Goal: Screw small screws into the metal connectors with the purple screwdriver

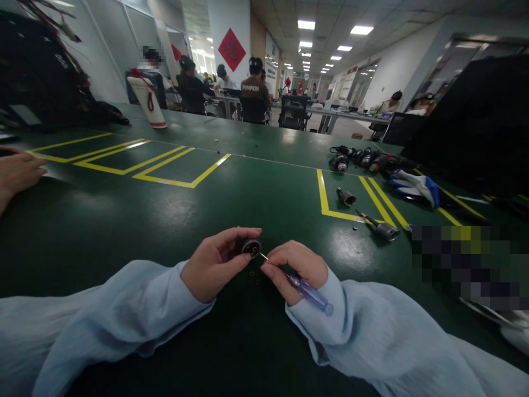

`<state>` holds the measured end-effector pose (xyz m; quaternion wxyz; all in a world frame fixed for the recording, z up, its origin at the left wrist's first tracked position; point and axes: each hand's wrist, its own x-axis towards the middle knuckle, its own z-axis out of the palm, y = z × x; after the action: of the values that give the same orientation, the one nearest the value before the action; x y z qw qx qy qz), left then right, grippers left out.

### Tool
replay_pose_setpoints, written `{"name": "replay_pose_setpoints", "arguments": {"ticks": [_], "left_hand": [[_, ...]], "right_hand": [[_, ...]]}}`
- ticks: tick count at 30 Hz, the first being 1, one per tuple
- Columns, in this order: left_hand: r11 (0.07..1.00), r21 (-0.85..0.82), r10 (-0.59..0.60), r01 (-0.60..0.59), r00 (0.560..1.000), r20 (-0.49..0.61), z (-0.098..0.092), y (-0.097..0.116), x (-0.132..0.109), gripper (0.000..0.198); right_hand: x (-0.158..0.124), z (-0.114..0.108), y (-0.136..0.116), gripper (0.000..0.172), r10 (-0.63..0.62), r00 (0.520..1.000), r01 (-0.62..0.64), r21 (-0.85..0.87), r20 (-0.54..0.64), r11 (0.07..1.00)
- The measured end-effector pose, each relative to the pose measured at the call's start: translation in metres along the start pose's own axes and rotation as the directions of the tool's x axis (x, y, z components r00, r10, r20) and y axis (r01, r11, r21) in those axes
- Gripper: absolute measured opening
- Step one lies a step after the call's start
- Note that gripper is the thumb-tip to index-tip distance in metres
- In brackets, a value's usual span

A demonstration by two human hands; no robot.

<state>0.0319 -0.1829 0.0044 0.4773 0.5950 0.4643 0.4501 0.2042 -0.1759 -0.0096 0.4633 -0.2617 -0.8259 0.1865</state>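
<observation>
My left hand [217, 263] is closed around a small round dark part [251, 248], its open face with metal bits inside turned toward me. Between the thumb and fingers of my right hand [291, 267] is the shaft of a screwdriver [312, 296] with a clear purple handle. The handle points back toward my wrist, and the thin tip reaches the rim of the dark part; whether it touches is too small to tell. Two tiny rings [252, 273] lie on the table just below the hands.
On the green table [173, 220], a dark metal cup-shaped part [346, 197] and a similar part with a cable [384, 229] lie at right. Beyond are black connectors [351, 157] and a blue-white glove [415, 186]. A white tumbler [147, 102] stands far left; another person's hand [19, 173] rests leftward.
</observation>
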Motion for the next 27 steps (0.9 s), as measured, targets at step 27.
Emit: {"name": "replay_pose_setpoints", "arguments": {"ticks": [27], "left_hand": [[0.999, -0.027, -0.018, 0.017, 0.998, -0.058, 0.0046, -0.0009, 0.0019, 0.016]], "right_hand": [[-0.003, 0.0043, -0.0047, 0.018, 0.095, 0.994, -0.091, 0.083, -0.05, 0.992]]}}
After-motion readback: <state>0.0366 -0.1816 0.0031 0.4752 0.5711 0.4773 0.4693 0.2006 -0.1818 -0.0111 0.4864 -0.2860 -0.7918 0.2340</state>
